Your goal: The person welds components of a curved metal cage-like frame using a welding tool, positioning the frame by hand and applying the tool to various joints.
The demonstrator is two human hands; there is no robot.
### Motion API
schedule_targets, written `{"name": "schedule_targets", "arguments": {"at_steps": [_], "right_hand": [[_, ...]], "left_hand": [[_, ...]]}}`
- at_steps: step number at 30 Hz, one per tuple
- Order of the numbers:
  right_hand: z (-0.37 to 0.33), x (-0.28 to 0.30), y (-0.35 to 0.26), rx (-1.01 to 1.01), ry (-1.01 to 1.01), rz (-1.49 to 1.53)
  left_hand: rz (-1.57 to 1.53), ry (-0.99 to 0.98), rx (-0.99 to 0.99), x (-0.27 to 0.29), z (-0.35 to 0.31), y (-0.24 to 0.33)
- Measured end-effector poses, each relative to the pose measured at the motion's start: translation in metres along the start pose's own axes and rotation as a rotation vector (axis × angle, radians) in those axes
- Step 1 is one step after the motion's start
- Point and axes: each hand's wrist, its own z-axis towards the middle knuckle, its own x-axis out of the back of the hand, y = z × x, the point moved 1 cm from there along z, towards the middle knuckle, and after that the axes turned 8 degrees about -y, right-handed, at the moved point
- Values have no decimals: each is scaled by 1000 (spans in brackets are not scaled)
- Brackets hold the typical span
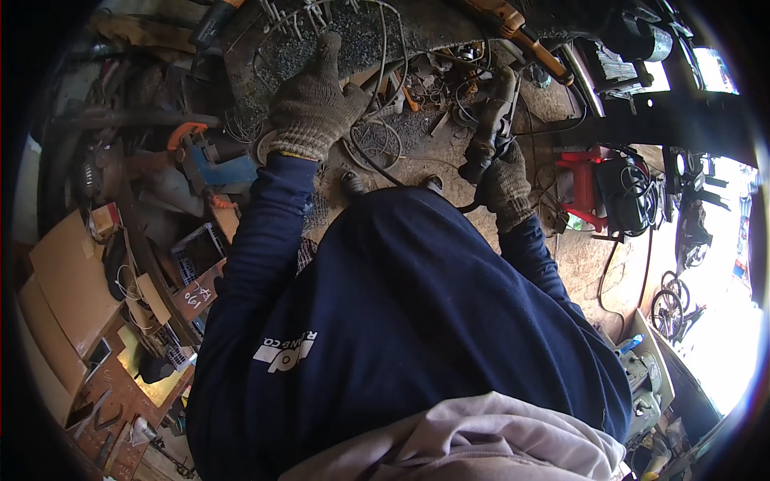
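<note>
- Right, 2 gloved hands are working high in the view, navy sleeves leading up to them.
- The right hand (507, 188) is gripping the near end of a grey metal handheld tool (499, 104), and that tool is slanting away over the littered floor.
- The left hand (313, 108) is spreading over the edge of a grimy dark workbench (357, 60), 1 finger pointing forward and the thumb sticking out to the right; whether anything is sitting under the palm, I cannot tell.
- Thin metal rods (301, 20) are lying just beyond that pointing finger.
- Loops of wire (377, 148) are curling between the hands.
- Over on the bench's right, an orange-and-black power tool (521, 36) is lying beyond the grey tool.
- A red plastic stool (584, 188) is standing right of the right hand.
- A blue metal fixture (228, 170) is sitting left of the left wrist.
</note>
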Motion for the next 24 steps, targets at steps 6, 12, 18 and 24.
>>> {"name": "schedule_targets", "arguments": {"at_steps": [6,12,18,24], "right_hand": [[3,1,-6,-20,15,-87],[3,2,-19,-122,48,-199],[-1,-13,-33,-72,2,-232],[0,-10,-26,-88,67,-220]], "left_hand": [[-19,-65,30,6,-1,-1],[-13,-64,28,5,4,-7],[-22,-58,26,7,3,-6],[-119,-44,25,0,7,-7]]}}
